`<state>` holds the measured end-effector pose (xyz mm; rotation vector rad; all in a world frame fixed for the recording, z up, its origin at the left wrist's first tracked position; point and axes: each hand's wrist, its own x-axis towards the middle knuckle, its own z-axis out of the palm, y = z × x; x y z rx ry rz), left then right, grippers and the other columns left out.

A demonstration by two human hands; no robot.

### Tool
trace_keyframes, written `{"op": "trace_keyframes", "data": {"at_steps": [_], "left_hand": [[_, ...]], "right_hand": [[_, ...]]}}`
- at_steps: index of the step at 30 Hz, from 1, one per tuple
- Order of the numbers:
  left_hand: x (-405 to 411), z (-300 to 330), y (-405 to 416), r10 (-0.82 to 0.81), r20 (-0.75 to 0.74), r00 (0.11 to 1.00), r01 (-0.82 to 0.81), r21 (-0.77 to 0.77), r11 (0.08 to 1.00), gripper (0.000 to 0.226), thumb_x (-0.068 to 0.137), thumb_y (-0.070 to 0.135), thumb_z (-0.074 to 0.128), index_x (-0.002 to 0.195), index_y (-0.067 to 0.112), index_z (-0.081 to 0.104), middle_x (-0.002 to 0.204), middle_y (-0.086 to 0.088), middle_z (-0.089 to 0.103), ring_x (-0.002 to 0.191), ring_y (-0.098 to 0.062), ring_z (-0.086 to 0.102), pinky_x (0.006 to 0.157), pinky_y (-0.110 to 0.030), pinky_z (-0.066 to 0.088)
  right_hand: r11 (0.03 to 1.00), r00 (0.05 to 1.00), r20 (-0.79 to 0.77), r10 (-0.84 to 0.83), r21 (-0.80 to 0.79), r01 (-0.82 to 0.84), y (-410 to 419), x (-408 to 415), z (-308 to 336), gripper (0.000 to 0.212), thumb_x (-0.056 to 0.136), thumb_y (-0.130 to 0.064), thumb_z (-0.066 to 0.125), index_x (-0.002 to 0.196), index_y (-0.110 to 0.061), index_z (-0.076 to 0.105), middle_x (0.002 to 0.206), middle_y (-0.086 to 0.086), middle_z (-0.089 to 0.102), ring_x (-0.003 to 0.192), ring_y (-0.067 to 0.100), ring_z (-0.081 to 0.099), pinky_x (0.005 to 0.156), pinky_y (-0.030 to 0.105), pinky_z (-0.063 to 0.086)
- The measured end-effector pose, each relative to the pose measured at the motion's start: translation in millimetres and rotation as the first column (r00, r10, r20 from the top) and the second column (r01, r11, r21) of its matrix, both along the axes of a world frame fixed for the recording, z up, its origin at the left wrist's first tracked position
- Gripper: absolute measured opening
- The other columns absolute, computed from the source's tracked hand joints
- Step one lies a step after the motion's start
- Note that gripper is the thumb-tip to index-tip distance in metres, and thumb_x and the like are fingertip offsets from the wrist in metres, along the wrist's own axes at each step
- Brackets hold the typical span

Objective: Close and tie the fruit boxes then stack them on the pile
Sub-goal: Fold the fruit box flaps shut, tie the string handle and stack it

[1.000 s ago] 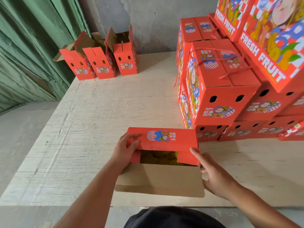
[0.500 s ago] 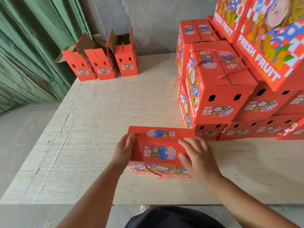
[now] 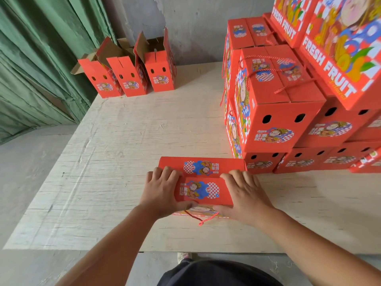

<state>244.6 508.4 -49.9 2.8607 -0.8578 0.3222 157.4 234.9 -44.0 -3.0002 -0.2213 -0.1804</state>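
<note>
Pale wooden table (image 3: 123,162): bearing everything listed. Pile of closed red fruit boxes (image 3: 288,112): standing at the table's right, stacked several high, red cord handles lying over the tops. Three open red boxes (image 3: 127,79): standing at the far left edge, flaps up. Red fruit box (image 3: 198,182): sitting near the front edge, just beside the pile, both top flaps folded down, its red cord (image 3: 201,219) hanging over the near side. Left hand (image 3: 162,190) and right hand (image 3: 245,195): pressing the near flap down, fingers lying flat across it, thumbs hooking the near edge.
</note>
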Motion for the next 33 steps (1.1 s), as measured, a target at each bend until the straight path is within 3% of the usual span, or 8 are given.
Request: {"op": "trace_keyframes", "data": {"at_steps": [6, 10, 13, 16, 19, 24, 29, 33], "left_hand": [[5.3, 2.5, -4.7, 0.002, -0.014, 1.0, -0.001, 0.07, 0.998, 0.105, 0.052, 0.112, 0.038, 0.103, 0.021, 0.05, 0.098, 0.003, 0.052, 0.085, -0.024, 0.051, 0.079, -0.044, 0.047], [-4.2, -5.0, -3.2, 0.03, 0.018, 0.999, -0.031, 0.025, 0.999, 0.103, 0.059, 0.109, 0.038, 0.109, 0.022, 0.057, 0.106, 0.001, 0.051, 0.094, -0.025, 0.049, 0.087, -0.047, 0.046], [-5.7, -5.9, -3.1, 0.016, 0.01, 1.0, -0.016, 0.02, 1.0, 0.107, 0.062, 0.108, 0.039, 0.122, 0.021, 0.059, 0.125, -0.004, 0.051, 0.118, -0.029, 0.047, 0.111, -0.053, 0.032], [-2.0, -2.3, -2.8, -0.031, -0.054, 0.998, 0.032, 0.027, 0.999, 0.114, 0.067, 0.105, 0.04, 0.143, 0.021, 0.05, 0.145, -0.005, 0.044, 0.137, -0.03, 0.039, 0.123, -0.053, 0.022], [-1.0, 1.0, -4.1, -0.026, -0.088, 0.996, 0.03, 0.044, 0.999, 0.117, 0.068, 0.105, 0.04, 0.152, 0.023, 0.042, 0.153, -0.003, 0.038, 0.141, -0.03, 0.035, 0.123, -0.055, 0.026], [-18.5, -10.6, -1.5, -0.006, 0.108, 0.994, 0.024, -0.16, 0.987, 0.097, 0.066, 0.097, 0.059, 0.124, 0.02, 0.068, 0.116, -0.001, 0.058, 0.101, -0.028, 0.057, 0.094, -0.046, 0.043], [-23.5, -13.4, 2.5, -0.042, 0.146, 0.988, 0.07, -0.195, 0.978, 0.098, 0.062, 0.098, 0.061, 0.118, 0.018, 0.068, 0.113, -0.001, 0.058, 0.097, -0.027, 0.056, 0.087, -0.045, 0.044], [-26.8, -12.8, 1.4, -0.03, 0.135, 0.99, 0.055, -0.19, 0.98, 0.1, 0.06, 0.1, 0.06, 0.115, 0.017, 0.065, 0.11, -0.002, 0.058, 0.094, -0.027, 0.055, 0.083, -0.046, 0.044]], "right_hand": [[0.998, 0.993, -0.11, -0.031, -0.063, 0.024, 3.1, 7.5, 7.9, 0.102, 0.069, -0.092, 0.039, 0.142, -0.022, 0.045, 0.114, -0.003, 0.043, 0.101, 0.024, 0.04, 0.088, 0.041, 0.037], [0.999, 0.97, -0.243, -0.034, -0.022, 0.029, 2.0, 13.7, 4.6, 0.116, 0.075, -0.099, 0.012, 0.163, -0.024, 0.002, 0.139, -0.005, 0.029, 0.125, 0.025, 0.028, 0.109, 0.042, 0.025], [1.0, 0.93, -0.368, -0.002, 0.012, 0.007, 0.0, 19.3, 3.8, 0.119, 0.072, -0.102, 0.013, 0.157, -0.03, -0.028, 0.163, 0.001, -0.038, 0.15, 0.022, -0.035, 0.12, 0.043, -0.013], [0.999, 0.86, -0.51, 0.017, 0.049, 0.009, -1.9, 29.6, 8.0, 0.12, 0.066, -0.106, 0.011, 0.153, -0.036, -0.034, 0.151, -0.002, -0.056, 0.136, 0.015, -0.055, 0.113, 0.041, -0.023], [0.992, 0.782, -0.622, 0.043, 0.121, 0.042, -6.6, 46.1, 18.4, 0.099, 0.081, -0.095, 0.013, 0.157, -0.042, -0.023, 0.157, -0.008, -0.048, 0.145, 0.016, -0.045, 0.118, 0.041, -0.018], [0.97, 0.903, -0.405, 0.145, 0.239, -0.049, -20.5, 82.4, 44.0, 0.057, 0.108, -0.023, 0.047, 0.16, -0.038, 0.029, 0.165, -0.004, 0.034, 0.149, 0.022, 0.032, 0.123, 0.042, 0.028], [0.959, 0.671, -0.685, 0.283, 0.203, -0.197, -23.6, 110.7, 55.8, 0.087, 0.098, -0.036, 0.066, 0.162, -0.047, 0.008, 0.171, -0.006, 0.018, 0.154, 0.019, 0.023, 0.126, 0.039, 0.023], [0.963, 0.641, -0.725, 0.254, 0.125, -0.24, -18.9, 122.9, 57.6, 0.103, 0.092, -0.052, 0.07, 0.163, -0.04, -0.004, 0.173, -0.008, 0.003, 0.156, 0.021, 0.016, 0.127, 0.04, 0.022]]}}
